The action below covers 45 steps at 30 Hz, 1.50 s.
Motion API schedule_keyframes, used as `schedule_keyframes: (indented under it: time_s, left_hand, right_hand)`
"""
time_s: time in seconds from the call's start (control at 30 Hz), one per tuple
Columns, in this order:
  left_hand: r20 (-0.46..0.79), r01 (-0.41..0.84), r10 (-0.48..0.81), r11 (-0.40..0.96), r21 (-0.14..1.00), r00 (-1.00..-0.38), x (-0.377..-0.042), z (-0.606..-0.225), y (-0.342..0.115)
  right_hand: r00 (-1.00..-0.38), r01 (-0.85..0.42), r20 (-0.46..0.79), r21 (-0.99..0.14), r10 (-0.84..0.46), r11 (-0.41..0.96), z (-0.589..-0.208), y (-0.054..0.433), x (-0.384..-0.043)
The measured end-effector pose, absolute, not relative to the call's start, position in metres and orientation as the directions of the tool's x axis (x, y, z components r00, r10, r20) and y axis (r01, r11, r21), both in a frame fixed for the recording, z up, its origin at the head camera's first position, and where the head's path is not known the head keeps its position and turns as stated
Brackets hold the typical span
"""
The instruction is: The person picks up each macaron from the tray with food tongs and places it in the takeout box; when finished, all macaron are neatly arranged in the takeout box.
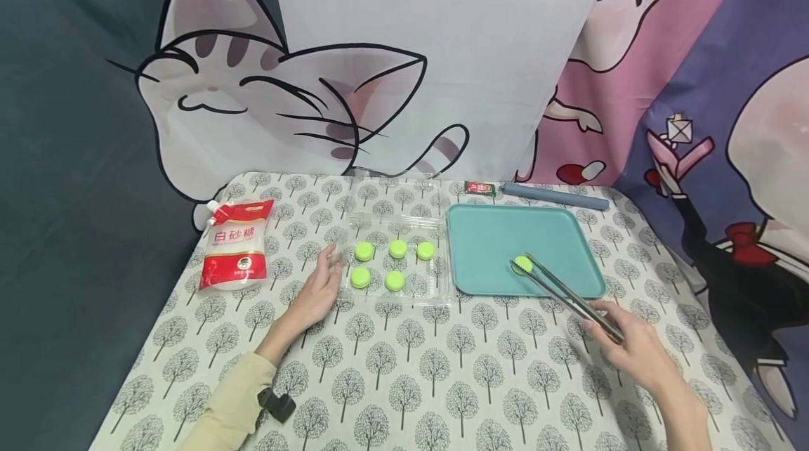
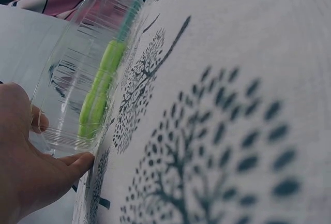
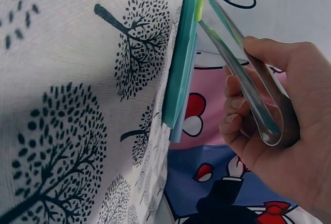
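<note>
Leftmost on my feed stands out a red-and-white plastic sugar bag [image 1: 237,246]. My left grip [image 1: 321,284], loosely spread, touches a clear plastic box [image 1: 428,281] holding five round lime-green macarons [image 1: 360,277]. Farther right, within the teal rectangular tray's [image 1: 483,247] outline, silver metal tongs [image 3: 240,76], pinched by my right grip [image 1: 641,349], flank a sixth lime-green macaron [image 1: 522,265].

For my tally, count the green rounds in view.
6 green rounds: in the clear container, three in the far row and two in the near row; one more between the tongs' tips at the teal tray. None seems hidden.
</note>
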State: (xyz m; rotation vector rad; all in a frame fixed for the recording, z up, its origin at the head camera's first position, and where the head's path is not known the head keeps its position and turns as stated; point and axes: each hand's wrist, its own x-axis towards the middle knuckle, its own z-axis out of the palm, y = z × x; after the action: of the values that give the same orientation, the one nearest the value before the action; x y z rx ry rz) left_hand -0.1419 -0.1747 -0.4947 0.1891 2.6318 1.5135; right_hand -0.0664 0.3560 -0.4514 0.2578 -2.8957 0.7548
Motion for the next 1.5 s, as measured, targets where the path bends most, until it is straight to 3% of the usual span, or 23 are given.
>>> schedule_keyframes:
  time_s: [0.57,1.03,1.27,1.5]
  left_hand:
    - [-0.019,0.059,0.151,0.495,0.867,-0.988,-0.143,-0.496,-0.175]
    - [-0.031,0.049,0.150,0.501,0.864,-0.988,-0.142,-0.496,-0.175]
    - [-0.021,0.056,0.147,0.501,0.864,-0.989,-0.143,-0.495,-0.176]
    - [-0.023,0.055,0.149,0.498,0.866,-0.989,-0.143,-0.497,-0.175]
  right_hand:
    - [-0.938,-0.321,0.265,-0.427,-0.222,0.846,-0.456,0.356,-0.069]
    - [-0.865,-0.467,0.374,-0.358,-0.335,0.808,-0.423,0.326,-0.084]
    - [-0.852,-0.513,0.322,-0.365,-0.412,0.777,-0.404,0.303,-0.096]
    - [-0.782,-0.622,0.322,-0.354,-0.534,0.698,-0.396,0.279,-0.110]
